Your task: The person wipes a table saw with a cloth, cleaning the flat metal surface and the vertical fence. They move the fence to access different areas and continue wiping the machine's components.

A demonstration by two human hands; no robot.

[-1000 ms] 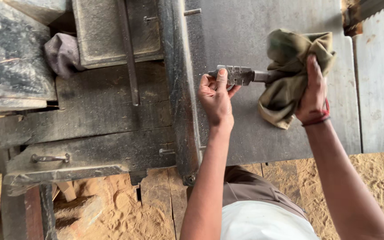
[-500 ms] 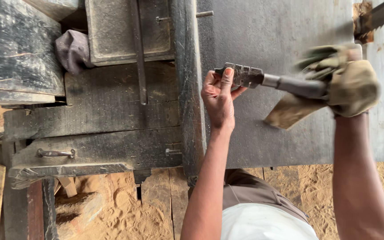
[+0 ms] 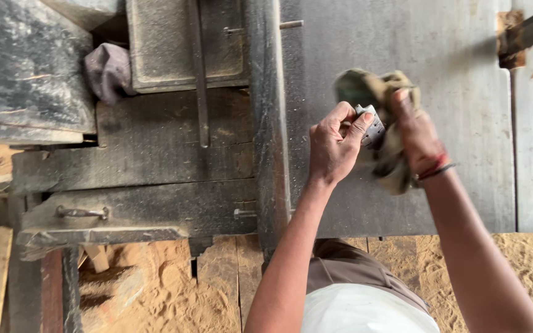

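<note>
Soft, even daylight is falling across the scene, with no harsh glare anywhere. The grey metal table [image 3: 451, 123] is reading pale and slightly washed, while the dark machine body [image 3: 155, 160] is staying dim yet detailed. Only faint, diffuse shadows are lying under the arms. The olive rag [image 3: 377, 123] is smearing with motion blur, and the right hand [image 3: 417, 132] is looking soft. The sawdust floor [image 3: 174, 283] is glowing warm and staying fairly sharp.
</note>
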